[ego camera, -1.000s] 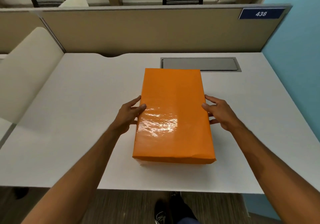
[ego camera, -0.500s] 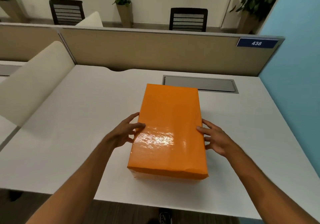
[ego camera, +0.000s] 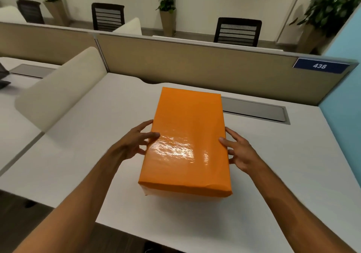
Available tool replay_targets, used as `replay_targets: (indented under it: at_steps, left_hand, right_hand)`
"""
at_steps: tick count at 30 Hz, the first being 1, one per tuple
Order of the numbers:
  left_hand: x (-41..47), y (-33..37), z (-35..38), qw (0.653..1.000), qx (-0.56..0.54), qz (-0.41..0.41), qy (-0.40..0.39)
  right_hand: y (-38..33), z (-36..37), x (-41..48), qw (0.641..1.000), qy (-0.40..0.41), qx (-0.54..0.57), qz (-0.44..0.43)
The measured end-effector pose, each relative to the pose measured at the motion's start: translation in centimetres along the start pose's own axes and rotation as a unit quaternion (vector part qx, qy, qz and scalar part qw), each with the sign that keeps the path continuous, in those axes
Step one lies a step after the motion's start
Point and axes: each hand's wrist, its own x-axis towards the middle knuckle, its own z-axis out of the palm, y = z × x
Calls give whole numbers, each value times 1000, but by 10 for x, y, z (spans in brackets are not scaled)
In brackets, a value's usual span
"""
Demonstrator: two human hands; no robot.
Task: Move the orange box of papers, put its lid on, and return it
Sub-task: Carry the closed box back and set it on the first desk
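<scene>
Two bare forearms reach in from the near edge of the white desk [ego camera: 78,127] toward the orange box [ego camera: 185,141], which sits on the desk a little right of centre, its long axis running away from the viewer and its lid [ego camera: 187,119] on, glossy with a patch of glare. The left hand [ego camera: 134,143] lies against the box's left side about midway along, fingers [ego camera: 145,124] spread, the thumb tip resting on the lid's edge; the fingers look loosely laid on rather than clenched. The right hand [ego camera: 242,153] stands at the right side, thumb tip touching the lid's edge, the other fingers fanned out and loose beside the wall; whether they press the box I cannot tell. The box's near end shows a crease at the right corner. Behind the box, partly covered by its far right corner, a grey cable hatch [ego camera: 254,111] is set into the desk. A cream side screen [ego camera: 64,88] rises at the left. Further back runs a beige partition [ego camera: 195,65] bearing a blue plate [ego camera: 320,66] marked 438. Beyond it stand dark chairs [ego camera: 237,31] and potted plants [ego camera: 167,4] along a pale wall.
</scene>
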Motion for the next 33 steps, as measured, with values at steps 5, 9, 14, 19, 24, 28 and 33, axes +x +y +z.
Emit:
replay_targets:
  at_steps: [5,9,14,19,24,28,33]
  left_hand:
    - [2,15,-27,1000,4,0,19]
    - [8,22,-53,1000,7,0,28]
    - [25,26,-95,999,8,1,35]
    - [56,32,-152,999,14,0,35]
    - [94,40,-225,1000,17,-2,21]
    - [123,46,-284,1000,17,-5,19]
    - [159,55,-351,999,30,-7,36]
  right_hand:
    - [-15,25,20,1000,-26,2,-3]
    - [-24,49,40,999,-36,7,-1]
    - [-33,85,68,999,-38,11,3]
    - [-41,138,96,999,-33,19,10]
    - [-48,203,134,1000,-8,26,9]
    - [-58,260,163,1000,-3,26,10]
    - [-74,328,205,1000,10,19,5]
